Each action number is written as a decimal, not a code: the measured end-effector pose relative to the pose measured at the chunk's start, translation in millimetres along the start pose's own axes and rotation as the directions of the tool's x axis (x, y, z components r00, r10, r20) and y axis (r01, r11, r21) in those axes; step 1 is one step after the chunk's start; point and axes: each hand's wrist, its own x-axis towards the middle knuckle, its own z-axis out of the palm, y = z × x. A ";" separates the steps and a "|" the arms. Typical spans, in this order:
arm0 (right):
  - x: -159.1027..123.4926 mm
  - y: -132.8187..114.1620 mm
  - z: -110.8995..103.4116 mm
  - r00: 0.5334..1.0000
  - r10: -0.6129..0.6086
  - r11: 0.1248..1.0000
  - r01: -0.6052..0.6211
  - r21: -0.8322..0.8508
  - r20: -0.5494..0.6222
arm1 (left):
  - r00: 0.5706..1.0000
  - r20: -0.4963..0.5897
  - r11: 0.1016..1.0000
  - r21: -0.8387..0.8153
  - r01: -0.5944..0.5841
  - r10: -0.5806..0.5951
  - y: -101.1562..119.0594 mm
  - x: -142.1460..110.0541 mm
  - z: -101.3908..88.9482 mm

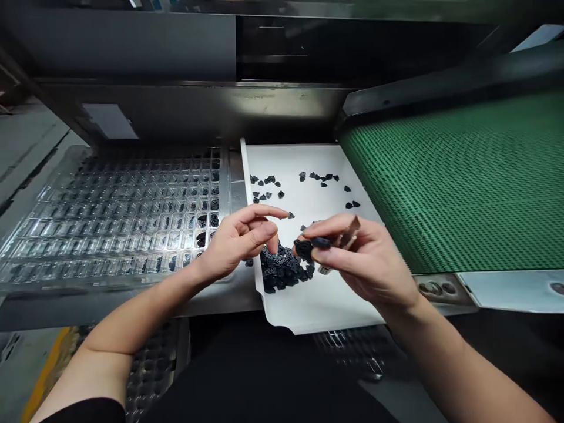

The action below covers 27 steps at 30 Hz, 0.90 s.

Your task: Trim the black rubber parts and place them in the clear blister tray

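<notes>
My right hand (pixel 359 258) hovers over the white tray (pixel 317 305), fingers pinched on a small black part (pixel 304 248) near its fingertips; a metal tool seems tucked in the same hand. My left hand (pixel 240 238) is beside it over the tray's left edge, index finger stretched out, the other fingers curled, nothing visible in it. Under both hands lies a heap of small black parts (pixel 282 270). More black parts (pixel 267 187) lie scattered at the tray's far end.
A clear plastic compartment tray (pixel 110 217) lies to the left, with black parts in some cells of its right columns. A green conveyor belt (pixel 462 182) runs on the right. A metal machine housing (pixel 198 106) stands behind. More compartment trays sit below the bench.
</notes>
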 end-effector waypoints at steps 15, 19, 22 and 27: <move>34.0 22.0 14.6 0.994 0.108 0.976 -0.108 0.189 0.010 | 0.936 -0.155 0.858 0.467 -0.213 0.316 -14.3 7.7 -1.0; 34.3 26.2 14.9 0.998 0.066 0.976 -0.067 0.207 0.014 | 0.924 -0.164 0.827 0.519 -0.218 0.346 -14.1 13.8 -2.8; 34.0 26.8 10.7 0.999 0.037 0.980 -0.031 0.197 -0.024 | 0.916 -0.184 0.823 0.526 -0.215 0.357 -7.9 18.5 -2.5; 36.0 28.5 -2.3 0.990 0.099 0.975 -0.077 0.206 -0.096 | 0.922 -0.288 0.939 0.298 -0.170 0.258 1.2 28.2 -5.2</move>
